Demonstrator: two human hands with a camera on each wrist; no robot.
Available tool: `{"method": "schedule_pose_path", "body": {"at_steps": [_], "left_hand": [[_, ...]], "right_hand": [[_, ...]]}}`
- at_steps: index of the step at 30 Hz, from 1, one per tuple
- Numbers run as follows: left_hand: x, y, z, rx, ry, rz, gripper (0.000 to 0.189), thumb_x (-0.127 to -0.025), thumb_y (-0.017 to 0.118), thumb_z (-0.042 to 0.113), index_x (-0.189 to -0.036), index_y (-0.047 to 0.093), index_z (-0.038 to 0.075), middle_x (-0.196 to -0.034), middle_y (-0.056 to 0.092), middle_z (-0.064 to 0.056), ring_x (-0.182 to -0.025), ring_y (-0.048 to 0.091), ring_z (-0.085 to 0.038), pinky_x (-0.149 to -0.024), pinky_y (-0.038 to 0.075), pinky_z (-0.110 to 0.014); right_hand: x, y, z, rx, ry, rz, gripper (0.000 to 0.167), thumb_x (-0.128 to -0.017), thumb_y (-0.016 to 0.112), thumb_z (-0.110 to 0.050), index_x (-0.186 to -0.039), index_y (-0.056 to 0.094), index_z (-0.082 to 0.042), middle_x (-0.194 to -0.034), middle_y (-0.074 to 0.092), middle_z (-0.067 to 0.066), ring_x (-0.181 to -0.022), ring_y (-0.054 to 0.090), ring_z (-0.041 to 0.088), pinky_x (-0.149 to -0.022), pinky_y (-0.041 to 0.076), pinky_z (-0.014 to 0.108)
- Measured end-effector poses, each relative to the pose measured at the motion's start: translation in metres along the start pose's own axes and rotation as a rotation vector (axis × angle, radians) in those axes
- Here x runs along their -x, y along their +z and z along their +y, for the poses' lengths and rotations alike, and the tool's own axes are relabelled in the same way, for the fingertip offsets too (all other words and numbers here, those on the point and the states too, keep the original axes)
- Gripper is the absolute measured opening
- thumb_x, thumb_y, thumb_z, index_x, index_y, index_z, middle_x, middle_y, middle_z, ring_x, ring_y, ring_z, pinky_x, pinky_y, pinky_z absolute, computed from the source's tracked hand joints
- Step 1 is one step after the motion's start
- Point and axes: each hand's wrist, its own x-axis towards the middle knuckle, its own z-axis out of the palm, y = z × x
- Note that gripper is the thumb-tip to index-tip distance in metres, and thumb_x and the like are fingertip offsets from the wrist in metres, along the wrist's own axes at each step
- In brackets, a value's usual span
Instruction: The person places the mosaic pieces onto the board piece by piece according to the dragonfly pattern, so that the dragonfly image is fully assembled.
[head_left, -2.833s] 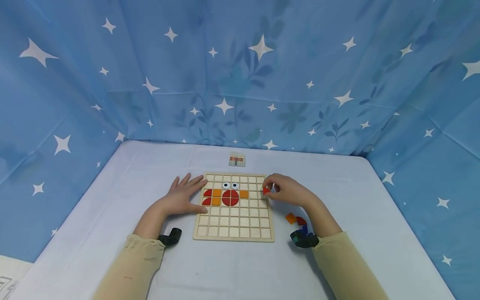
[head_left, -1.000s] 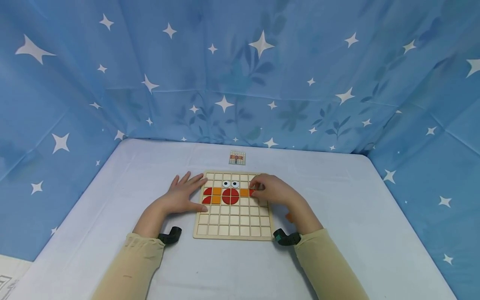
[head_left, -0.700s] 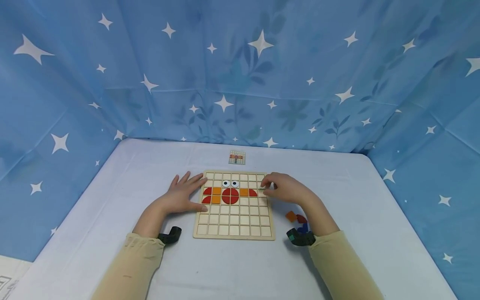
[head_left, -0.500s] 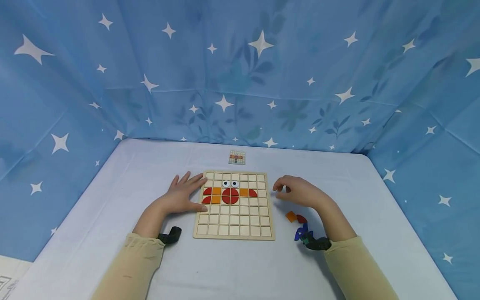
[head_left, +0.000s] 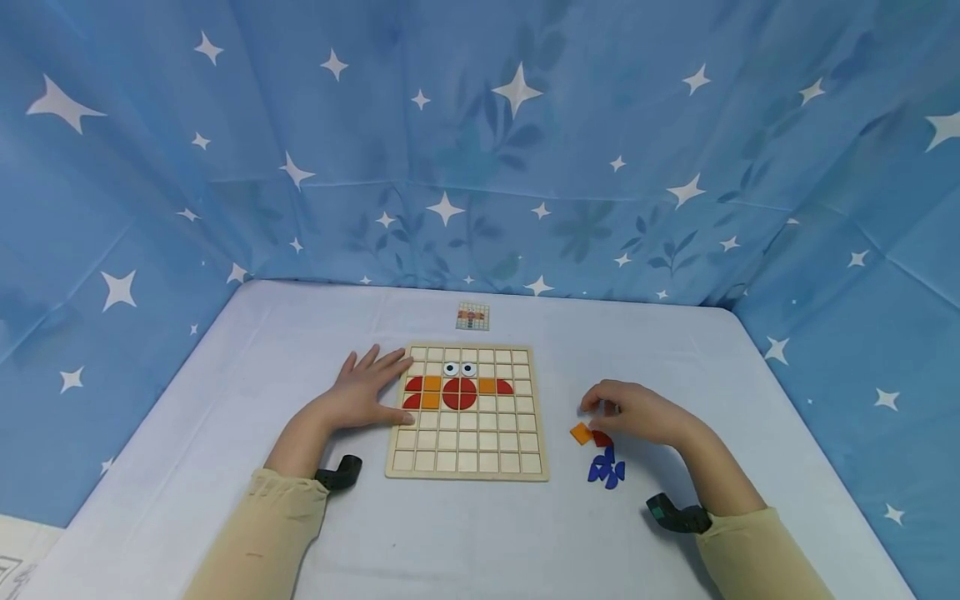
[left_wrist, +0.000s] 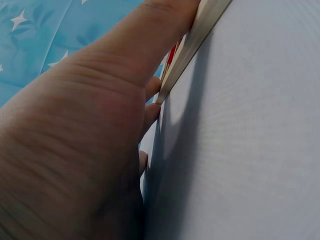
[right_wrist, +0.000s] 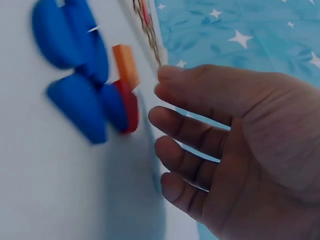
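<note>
A wooden grid board [head_left: 468,465] lies mid-table, holding red quarter-circle pieces, orange squares and two eye pieces [head_left: 451,368] in its cells. My left hand [head_left: 360,398] rests with spread fingers on the board's left edge; in the left wrist view the thumb [left_wrist: 150,35] lies along that edge. My right hand [head_left: 637,412] hovers with loosely bent fingers over the loose pieces right of the board, nothing between its fingertips. Closest to it are an orange square [head_left: 581,433] and a red quarter-circle piece [head_left: 602,439]; several blue pieces [head_left: 609,471] lie just in front of them.
A small pattern card [head_left: 472,317] lies behind the board. A white cloth covers the table [head_left: 420,542]. Blue star-patterned curtains [head_left: 480,150] stand around the back and sides.
My right hand set a red quarter-circle piece into the board beside the right orange square, let go, and moved right and nearer to the loose pieces. My left hand stayed put.
</note>
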Motion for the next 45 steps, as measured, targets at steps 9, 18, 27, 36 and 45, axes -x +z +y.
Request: {"method": "schedule_pose_path", "body": {"at_steps": [9,18,27,36,45], "left_hand": [[0.001,-0.001,0.001,0.0,-0.001,0.0,0.104,-0.073,0.072,0.072,-0.157,0.03,0.026,-0.166,0.021,-0.002,-0.153,0.004,-0.042,-0.119,-0.003,-0.066],[0.001,-0.001,0.002,-0.002,-0.005,0.003,0.104,-0.072,0.072,0.072,-0.156,0.032,0.026,-0.166,0.022,-0.003,-0.153,0.005,-0.042,-0.119,-0.002,-0.066],[0.001,-0.001,0.001,0.0,-0.002,0.002,0.104,-0.073,0.072,0.072,-0.157,0.031,0.027,-0.166,0.022,-0.002,-0.153,0.005,-0.041,-0.12,-0.003,-0.065],[0.001,-0.001,0.001,-0.003,-0.003,-0.003,0.104,-0.072,0.071,0.073,-0.157,0.031,0.027,-0.166,0.022,-0.002,-0.154,0.005,-0.041,-0.12,-0.003,-0.065],[0.0,-0.001,0.001,0.001,-0.003,-0.001,0.104,-0.072,0.072,0.072,-0.157,0.031,0.026,-0.166,0.022,-0.002,-0.154,0.004,-0.041,-0.119,-0.003,-0.066]], "right_hand": [[0.003,0.013,0.012,-0.043,-0.055,-0.006,0.02,-0.088,0.075,-0.023,-0.106,0.068,-0.025,-0.104,0.062,-0.007,-0.089,0.052,0.015,-0.074,0.048,0.023],[0.0,0.02,0.008,0.006,-0.058,0.016,0.019,-0.085,0.078,-0.026,-0.1,0.066,-0.027,-0.1,0.06,-0.008,-0.088,0.051,0.013,-0.074,0.047,0.023],[0.001,0.023,0.006,0.081,-0.078,0.053,0.022,-0.084,0.079,-0.028,-0.1,0.064,-0.026,-0.1,0.058,-0.011,-0.091,0.052,0.009,-0.082,0.052,0.024],[0.001,0.02,-0.001,0.095,-0.066,0.07,0.021,-0.085,0.078,-0.026,-0.099,0.063,-0.022,-0.096,0.057,-0.007,-0.087,0.051,0.012,-0.075,0.048,0.024],[-0.001,0.019,-0.003,0.096,-0.064,0.096,0.022,-0.086,0.077,-0.026,-0.102,0.063,-0.021,-0.097,0.059,-0.007,-0.086,0.051,0.013,-0.074,0.047,0.026]]}}
